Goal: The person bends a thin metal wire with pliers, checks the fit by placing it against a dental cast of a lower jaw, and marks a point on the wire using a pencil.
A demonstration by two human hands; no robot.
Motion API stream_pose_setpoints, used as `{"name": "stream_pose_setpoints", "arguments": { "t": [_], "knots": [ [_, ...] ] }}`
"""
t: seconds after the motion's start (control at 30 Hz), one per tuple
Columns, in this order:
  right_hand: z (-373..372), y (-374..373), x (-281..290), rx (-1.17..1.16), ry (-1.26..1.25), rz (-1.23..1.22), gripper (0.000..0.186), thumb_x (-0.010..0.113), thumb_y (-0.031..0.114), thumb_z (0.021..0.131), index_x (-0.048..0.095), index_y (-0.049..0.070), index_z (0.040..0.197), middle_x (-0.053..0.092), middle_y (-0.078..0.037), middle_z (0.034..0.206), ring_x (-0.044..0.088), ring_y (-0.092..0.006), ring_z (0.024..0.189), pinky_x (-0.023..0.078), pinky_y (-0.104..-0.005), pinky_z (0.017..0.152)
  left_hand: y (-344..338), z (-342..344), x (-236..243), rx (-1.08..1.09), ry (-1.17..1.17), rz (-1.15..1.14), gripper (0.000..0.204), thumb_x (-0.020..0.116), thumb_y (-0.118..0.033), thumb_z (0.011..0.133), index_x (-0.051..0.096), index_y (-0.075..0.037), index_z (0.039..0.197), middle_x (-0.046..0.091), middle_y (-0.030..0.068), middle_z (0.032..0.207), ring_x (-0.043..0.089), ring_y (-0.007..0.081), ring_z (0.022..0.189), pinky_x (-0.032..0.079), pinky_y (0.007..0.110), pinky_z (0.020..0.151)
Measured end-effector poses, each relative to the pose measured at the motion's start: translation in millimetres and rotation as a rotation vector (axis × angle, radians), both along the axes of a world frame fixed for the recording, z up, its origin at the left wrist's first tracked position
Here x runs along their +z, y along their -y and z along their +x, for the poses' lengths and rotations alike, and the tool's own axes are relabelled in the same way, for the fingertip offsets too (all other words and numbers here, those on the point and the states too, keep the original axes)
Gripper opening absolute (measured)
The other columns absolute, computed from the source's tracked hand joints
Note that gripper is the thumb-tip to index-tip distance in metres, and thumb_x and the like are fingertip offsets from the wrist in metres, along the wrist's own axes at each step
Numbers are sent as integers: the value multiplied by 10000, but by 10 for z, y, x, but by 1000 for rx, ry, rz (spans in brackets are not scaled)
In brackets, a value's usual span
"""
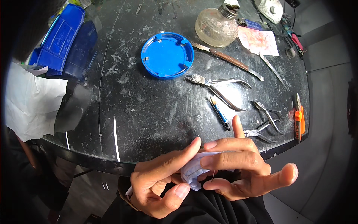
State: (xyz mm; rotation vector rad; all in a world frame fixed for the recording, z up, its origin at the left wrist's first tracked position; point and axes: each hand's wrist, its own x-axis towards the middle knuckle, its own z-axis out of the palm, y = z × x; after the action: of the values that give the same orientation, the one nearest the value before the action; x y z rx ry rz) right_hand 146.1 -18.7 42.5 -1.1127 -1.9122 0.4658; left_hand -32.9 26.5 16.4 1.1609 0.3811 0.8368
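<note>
A pale blue-lavender dental cast (194,170) with a row of moulded teeth is held in front of me, just off the near table edge. My left hand (156,183) grips it from the left, thumb and fingers curved around its side. Across from it, my right hand (244,164) lays fingers over the cast's right part and hides much of it. A short thin wire (213,176) shows upright between fingertips of the right hand, close to the cast. Two other right-hand fingers stick out, away from the cast.
On the dark, scuffed table lie a round blue lid (167,56), a wooden-handled spatula (231,59), pliers (220,84), more pliers (266,121), a blue pen-like stick (220,114) and orange-handled cutters (299,121). A glass burner bottle (216,28), blue box (61,41) and white paper (33,100) stand around.
</note>
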Motion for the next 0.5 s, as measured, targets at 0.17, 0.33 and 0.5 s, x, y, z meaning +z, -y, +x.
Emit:
{"name": "stream_pose_setpoints", "arguments": {
  "t": [0.17,0.33,0.5],
  "knots": [
    [-80,49,-169,-124,-93,139,1165,729,108,664,-219,182,1338,632,-118,791,627,-278,765,231,-594,969,-19,-7,-38,-45,-25,48,527,435,54,712,362,135,1228,524,247,1093,580,181,912,489,230,727],
    [21,-6,169,-59,158,-84,1221,749,91,646,-274,151,1310,641,-123,793,630,-263,771,232,-571,981,51,47,-76,-20,101,-43,464,437,84,730,401,134,1190,503,283,1117,581,203,930,478,257,775],
    [32,32,128,-10,-107,-288,811,745,53,643,133,66,1175,625,-114,902,614,-228,855,230,-545,992,64,111,-172,28,288,-28,323,442,107,744,443,121,1067,471,369,1087,577,241,957,481,279,788]
  ]
}}
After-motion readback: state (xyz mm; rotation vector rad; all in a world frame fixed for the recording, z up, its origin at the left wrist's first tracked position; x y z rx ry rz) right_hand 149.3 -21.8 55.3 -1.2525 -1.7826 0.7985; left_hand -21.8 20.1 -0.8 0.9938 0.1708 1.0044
